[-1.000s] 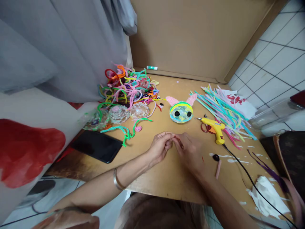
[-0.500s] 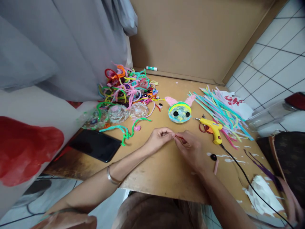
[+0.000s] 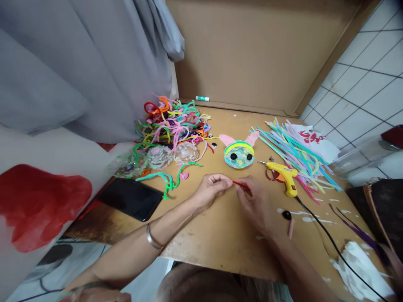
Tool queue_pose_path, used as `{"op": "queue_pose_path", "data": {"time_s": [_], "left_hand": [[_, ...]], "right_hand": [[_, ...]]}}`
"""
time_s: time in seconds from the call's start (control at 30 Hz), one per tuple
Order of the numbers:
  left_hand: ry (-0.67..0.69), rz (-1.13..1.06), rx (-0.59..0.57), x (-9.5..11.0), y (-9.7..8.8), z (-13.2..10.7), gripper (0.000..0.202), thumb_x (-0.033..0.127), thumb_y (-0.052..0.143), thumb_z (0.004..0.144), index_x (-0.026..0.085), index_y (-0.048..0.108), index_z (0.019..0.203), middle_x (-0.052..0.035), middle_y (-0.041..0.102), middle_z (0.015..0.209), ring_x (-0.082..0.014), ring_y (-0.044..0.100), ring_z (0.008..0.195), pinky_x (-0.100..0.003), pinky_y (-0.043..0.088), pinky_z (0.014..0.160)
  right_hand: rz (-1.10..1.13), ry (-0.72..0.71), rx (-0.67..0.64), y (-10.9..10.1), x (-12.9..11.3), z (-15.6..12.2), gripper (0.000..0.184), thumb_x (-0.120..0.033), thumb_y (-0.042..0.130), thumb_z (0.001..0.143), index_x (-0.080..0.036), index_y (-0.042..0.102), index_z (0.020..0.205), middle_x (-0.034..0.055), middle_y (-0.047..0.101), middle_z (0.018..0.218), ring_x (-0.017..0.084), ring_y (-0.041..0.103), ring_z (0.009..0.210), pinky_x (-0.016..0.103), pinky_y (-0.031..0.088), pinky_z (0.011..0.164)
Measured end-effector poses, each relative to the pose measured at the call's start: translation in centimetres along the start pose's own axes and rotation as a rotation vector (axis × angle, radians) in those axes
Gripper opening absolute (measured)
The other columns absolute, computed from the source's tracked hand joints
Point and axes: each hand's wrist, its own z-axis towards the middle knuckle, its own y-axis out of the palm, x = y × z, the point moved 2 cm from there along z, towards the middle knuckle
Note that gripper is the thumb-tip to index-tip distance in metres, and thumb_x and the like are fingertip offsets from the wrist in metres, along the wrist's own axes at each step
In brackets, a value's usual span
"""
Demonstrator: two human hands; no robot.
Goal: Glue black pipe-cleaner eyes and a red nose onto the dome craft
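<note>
Centrally, over the bare front part of the wooden table [image 3: 220,235], the left hand [image 3: 211,189] and the right hand [image 3: 255,202] meet on a short red pipe cleaner [image 3: 238,183]. The left fingertips are pinched shut on its left end, while the right hand's thumb and fingers close around its right end, so the thin red strand shows only in the small gap between them. Just beyond the hands lies a round face craft [image 3: 239,155] with two black eyes and pink ears. To its right a yellow glue gun [image 3: 283,173] rests near the right hand, its black cord [image 3: 330,245] trailing toward the table's near right edge. A fan of straight pipe cleaners [image 3: 292,147] lies behind the gun, partly over a white sheet [image 3: 317,140]. A black bead [image 3: 286,214] and a short pink piece [image 3: 291,228] lie just beside the right wrist. On the left, a tangled heap of pipe cleaners [image 3: 171,121] sits against a grey curtain [image 3: 94,63], with two clear domes [image 3: 161,156] in front of it, a bent green pipe cleaner [image 3: 165,178] nearer the left hand, and a black phone [image 3: 130,198] at the table's left edge. Nothing lies between the hands and the face craft.
</note>
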Motion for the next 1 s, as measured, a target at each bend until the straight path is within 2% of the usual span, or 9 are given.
{"op": "queue_pose_path", "data": {"time_s": [0.1, 0.23, 0.4, 0.57, 0.77, 1.0], "left_hand": [[0.005, -0.117, 0.097, -0.5, 0.6, -0.2, 0.030, 0.035, 0.080, 0.055, 0.011, 0.062, 0.060, 0.0069, 0.040, 0.044, -0.0027, 0.026, 0.043, -0.022, 0.016, 0.047], [-0.019, -0.250, 0.180, -0.9, 1.2, -0.5, 0.029, 0.030, 0.080, 0.053, 0.012, 0.058, 0.059, 0.0075, 0.039, 0.045, -0.0019, 0.025, 0.044, -0.020, 0.016, 0.045], [-0.121, -0.398, 0.205, -1.1, 1.7, -0.9, 0.033, 0.026, 0.083, 0.048, 0.011, 0.058, 0.062, 0.0069, 0.041, 0.049, -0.0020, 0.028, 0.046, -0.017, 0.016, 0.042], [-0.156, -0.469, 0.184, -1.5, 1.7, -1.0, 0.032, 0.024, 0.082, 0.050, 0.012, 0.054, 0.059, 0.0060, 0.043, 0.052, -0.0024, 0.031, 0.048, -0.016, 0.018, 0.041], [-0.155, -0.401, 0.159, -2.0, 1.4, -0.9, 0.028, 0.026, 0.078, 0.055, 0.013, 0.054, 0.061, 0.0056, 0.043, 0.052, -0.0035, 0.033, 0.048, -0.017, 0.022, 0.045], [-0.021, -0.167, 0.094, -1.5, 1.4, -1.0, 0.033, 0.043, 0.069, 0.066, 0.014, 0.054, 0.060, 0.0034, 0.044, 0.051, -0.0057, 0.034, 0.046, -0.022, 0.021, 0.045]], "right_hand": [[-0.117, -0.033, 0.048, 0.6, -0.6, -0.1, 0.014, -0.014, 0.045, 0.088, -0.018, 0.056, 0.081, 0.0019, 0.058, 0.071, 0.014, 0.054, 0.063, 0.025, 0.040, 0.058], [-0.270, -0.104, 0.081, 1.6, -1.3, -0.6, 0.016, -0.015, 0.043, 0.090, -0.018, 0.055, 0.080, 0.0026, 0.058, 0.069, 0.014, 0.053, 0.062, 0.026, 0.036, 0.056], [-0.357, -0.104, 0.113, 1.8, -1.0, -0.8, 0.015, -0.025, 0.047, 0.093, -0.016, 0.058, 0.088, 0.0045, 0.060, 0.073, 0.016, 0.055, 0.064, 0.027, 0.037, 0.056], [-0.293, -0.076, 0.042, 1.7, -0.5, -0.7, 0.019, -0.025, 0.045, 0.094, -0.018, 0.061, 0.088, 0.0038, 0.061, 0.073, 0.015, 0.055, 0.065, 0.026, 0.038, 0.058], [-0.185, -0.030, 0.034, 1.3, -0.7, -0.3, 0.015, -0.024, 0.052, 0.089, -0.018, 0.064, 0.084, 0.0021, 0.062, 0.071, 0.013, 0.054, 0.061, 0.025, 0.040, 0.057], [0.016, -0.010, 0.027, 0.1, -0.3, 0.3, 0.011, -0.020, 0.055, 0.084, -0.019, 0.065, 0.079, -0.0004, 0.061, 0.066, 0.011, 0.053, 0.057, 0.023, 0.041, 0.053]]}}
